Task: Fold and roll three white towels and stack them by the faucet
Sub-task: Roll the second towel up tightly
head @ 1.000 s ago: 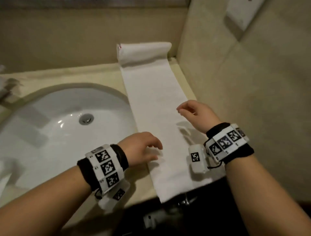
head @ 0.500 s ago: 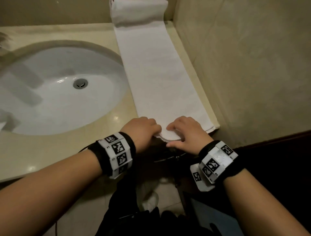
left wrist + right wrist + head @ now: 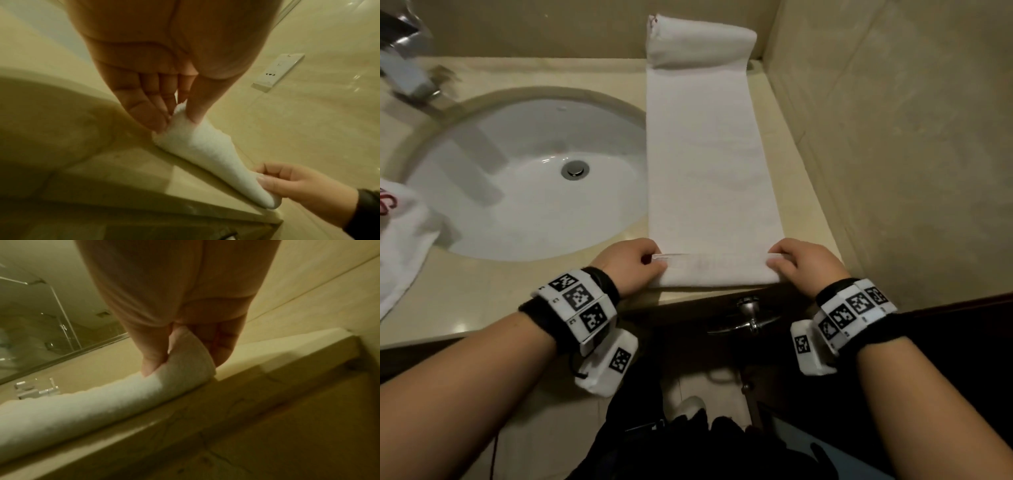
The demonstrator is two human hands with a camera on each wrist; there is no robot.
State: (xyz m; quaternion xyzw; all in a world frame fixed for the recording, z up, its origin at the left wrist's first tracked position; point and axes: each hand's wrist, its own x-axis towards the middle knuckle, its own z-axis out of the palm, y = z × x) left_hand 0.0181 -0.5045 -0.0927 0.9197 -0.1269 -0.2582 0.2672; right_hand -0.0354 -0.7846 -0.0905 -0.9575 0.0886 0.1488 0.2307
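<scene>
A white towel (image 3: 709, 164), folded into a long narrow strip, lies on the counter right of the sink, its far end rising against the back wall. Its near end (image 3: 717, 270) is turned over into a first small roll at the counter's front edge. My left hand (image 3: 635, 262) pinches the roll's left end (image 3: 185, 129) between thumb and fingers. My right hand (image 3: 799, 262) pinches the right end (image 3: 185, 363) the same way. Another white towel (image 3: 404, 240) with red lettering lies crumpled at the far left. The faucet (image 3: 404, 68) stands at the upper left behind the basin.
The oval white sink (image 3: 524, 178) fills the counter's left and middle. A tiled wall (image 3: 893, 154) runs close along the towel's right side. Below the counter edge hang metal pipe fittings (image 3: 748, 315). A wall socket (image 3: 277, 71) shows in the left wrist view.
Both hands came from the towel's middle to its near end, then spread to its two corners and turned the end over into a first roll.
</scene>
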